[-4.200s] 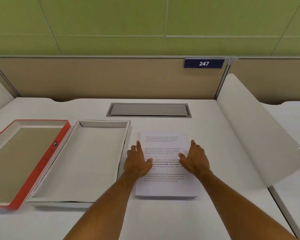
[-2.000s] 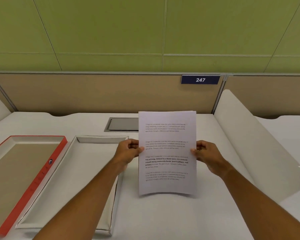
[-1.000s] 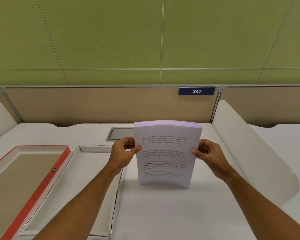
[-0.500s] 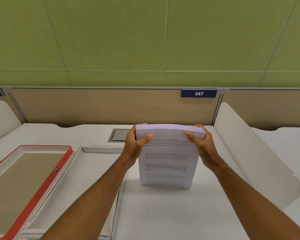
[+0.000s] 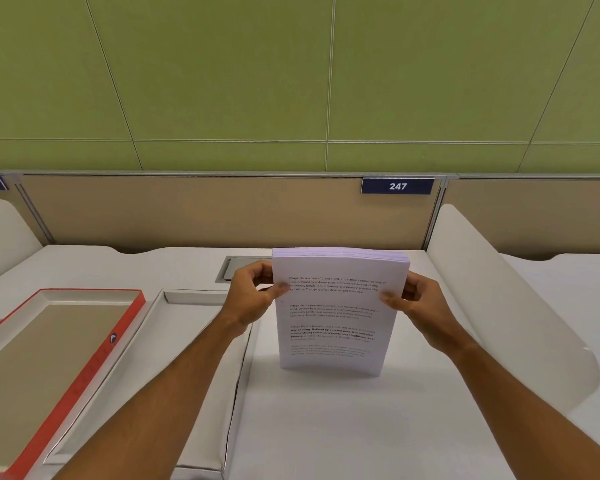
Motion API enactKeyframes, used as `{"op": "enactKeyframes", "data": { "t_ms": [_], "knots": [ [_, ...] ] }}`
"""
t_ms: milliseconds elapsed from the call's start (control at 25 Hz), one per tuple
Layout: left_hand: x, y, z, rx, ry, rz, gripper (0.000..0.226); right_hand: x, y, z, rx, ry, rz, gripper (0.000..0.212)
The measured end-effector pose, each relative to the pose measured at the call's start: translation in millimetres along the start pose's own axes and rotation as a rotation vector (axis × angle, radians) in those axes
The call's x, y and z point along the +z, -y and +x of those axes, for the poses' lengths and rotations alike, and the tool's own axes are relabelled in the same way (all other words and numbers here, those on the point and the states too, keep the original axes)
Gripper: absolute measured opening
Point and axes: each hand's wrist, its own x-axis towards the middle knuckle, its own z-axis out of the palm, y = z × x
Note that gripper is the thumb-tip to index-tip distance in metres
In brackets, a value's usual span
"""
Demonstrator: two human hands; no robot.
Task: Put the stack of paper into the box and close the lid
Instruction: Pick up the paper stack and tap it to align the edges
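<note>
A white stack of paper (image 5: 333, 317) with printed text stands upright on its bottom edge on the desk, slightly bowed. My left hand (image 5: 252, 297) grips its left edge and my right hand (image 5: 420, 299) grips its right edge, both near the top. Left of the stack lies the open white box (image 5: 194, 296), partly hidden by my left forearm. Further left lies its lid (image 5: 122, 327), red-sided, inside face up.
A white desk (image 5: 326, 427) with a grey cable hatch (image 5: 238, 268) behind the stack. White curved dividers stand at the right (image 5: 520, 306) and far left (image 5: 4, 230). A beige partition with a sign reading 247 (image 5: 397, 186) closes off the back.
The stack was lifted off the desk and stood on end. In the last half second both hands slid from the top corners down to the side edges.
</note>
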Motion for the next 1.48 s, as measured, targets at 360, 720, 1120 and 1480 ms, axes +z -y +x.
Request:
{"op": "enactKeyframes", "data": {
  "t_ms": [360,720,1120,1480],
  "knots": [
    [-4.0,2.7,1.7,0.008,-0.001,0.088,0.025,-8.9,-6.0,1.9,0.036,0.028,-0.131,0.032],
    [-1.8,23.6,-9.0,-0.052,-0.014,0.103,0.024,-11.4,-29.1,-5.5,0.074,0.004,-0.141,0.02],
    [8.0,47.4,-26.2,-0.181,-0.023,0.106,0.025,-1.6,-52.0,-16.1,0.141,-0.008,-0.215,0.022],
    [-20.5,10.2,-26.2,-0.188,-0.029,-0.137,0.023,3.6,-1.0,-4.7,0.162,0.054,0.034,0.013]
  ]
}}
